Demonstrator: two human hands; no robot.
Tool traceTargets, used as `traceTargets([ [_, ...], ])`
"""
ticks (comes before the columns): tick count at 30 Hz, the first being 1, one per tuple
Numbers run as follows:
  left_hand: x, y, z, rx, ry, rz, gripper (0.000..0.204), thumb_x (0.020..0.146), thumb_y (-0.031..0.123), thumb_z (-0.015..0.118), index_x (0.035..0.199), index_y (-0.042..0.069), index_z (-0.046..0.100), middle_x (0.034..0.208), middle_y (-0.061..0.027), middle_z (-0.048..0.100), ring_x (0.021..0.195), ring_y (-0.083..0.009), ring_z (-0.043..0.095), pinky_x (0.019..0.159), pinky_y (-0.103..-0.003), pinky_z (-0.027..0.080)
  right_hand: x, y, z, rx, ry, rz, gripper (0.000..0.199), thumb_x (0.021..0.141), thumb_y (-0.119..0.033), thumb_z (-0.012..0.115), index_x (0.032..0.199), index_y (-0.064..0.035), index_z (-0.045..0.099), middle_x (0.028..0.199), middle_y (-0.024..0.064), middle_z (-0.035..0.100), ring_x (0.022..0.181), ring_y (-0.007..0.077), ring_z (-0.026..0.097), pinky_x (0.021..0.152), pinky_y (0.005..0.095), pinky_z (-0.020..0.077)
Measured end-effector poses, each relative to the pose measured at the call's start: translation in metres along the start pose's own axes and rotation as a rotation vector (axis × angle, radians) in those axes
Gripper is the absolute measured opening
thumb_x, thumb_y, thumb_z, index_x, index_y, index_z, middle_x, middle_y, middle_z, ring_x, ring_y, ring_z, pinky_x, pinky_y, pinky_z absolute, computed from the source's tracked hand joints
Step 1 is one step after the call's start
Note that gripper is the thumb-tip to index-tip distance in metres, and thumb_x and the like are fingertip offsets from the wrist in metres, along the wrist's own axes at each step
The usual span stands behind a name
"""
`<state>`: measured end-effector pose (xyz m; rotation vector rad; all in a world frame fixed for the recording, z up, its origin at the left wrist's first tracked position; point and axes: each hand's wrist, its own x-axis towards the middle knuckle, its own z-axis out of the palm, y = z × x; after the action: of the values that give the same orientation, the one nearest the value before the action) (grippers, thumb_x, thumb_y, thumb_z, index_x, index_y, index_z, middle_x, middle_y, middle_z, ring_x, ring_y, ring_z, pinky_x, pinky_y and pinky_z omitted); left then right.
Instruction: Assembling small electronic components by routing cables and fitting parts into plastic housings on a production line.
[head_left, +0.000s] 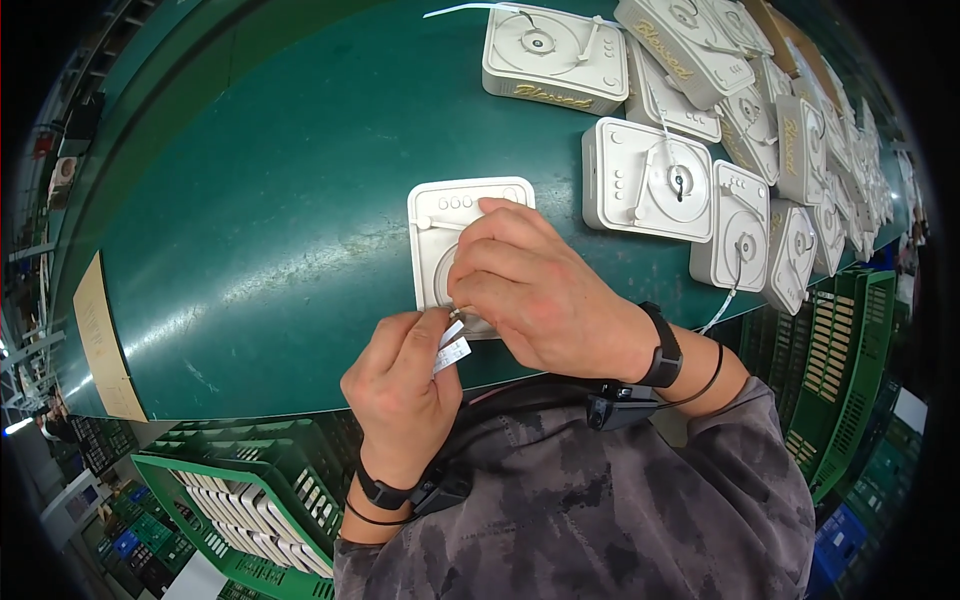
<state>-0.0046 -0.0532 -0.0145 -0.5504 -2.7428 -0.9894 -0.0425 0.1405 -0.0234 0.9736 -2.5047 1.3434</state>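
A white device shaped like a small record player [430,250] lies on the green table in front of me. It has round knobs along its far edge and a small tone arm; my right hand covers much of its disc. At its near edge my left hand [400,375] pinches a thin cable with a white printed tag [452,355] hanging from it. My right hand [535,290] bends over the device, thumb and forefinger closed at the cable beside the left fingertips. The exact piece between the right fingers is too small to make out.
More white record-player devices stand at the right, one [650,180] nearest, others piled behind; some have white cables trailing. A cardboard piece [108,335] lies at the table's left edge. Green crates [150,465] stand below the near edge, left and right; the left one holds white devices.
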Motion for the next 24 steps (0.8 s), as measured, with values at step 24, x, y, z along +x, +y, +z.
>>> traceTargets([
  [24, 0.0031, -0.0028, 0.0024, -0.143, -0.028, -0.034, 0.032, 0.074, -0.011, 0.064, 0.103, 0.003, 0.069, 0.095, -0.0118, 0.067, 0.076, -0.0297, 0.067, 0.067, -0.034, 0.054, -0.0031, 0.005, 0.0022, 0.014, 0.048, -0.013, 0.014, 0.076, 0.002, 0.069, 0.089, -0.0023, 0.065, 0.096, 0.0061, 0.064, 0.103, 0.0291, 0.06, 0.107, 0.0531, 0.0424],
])
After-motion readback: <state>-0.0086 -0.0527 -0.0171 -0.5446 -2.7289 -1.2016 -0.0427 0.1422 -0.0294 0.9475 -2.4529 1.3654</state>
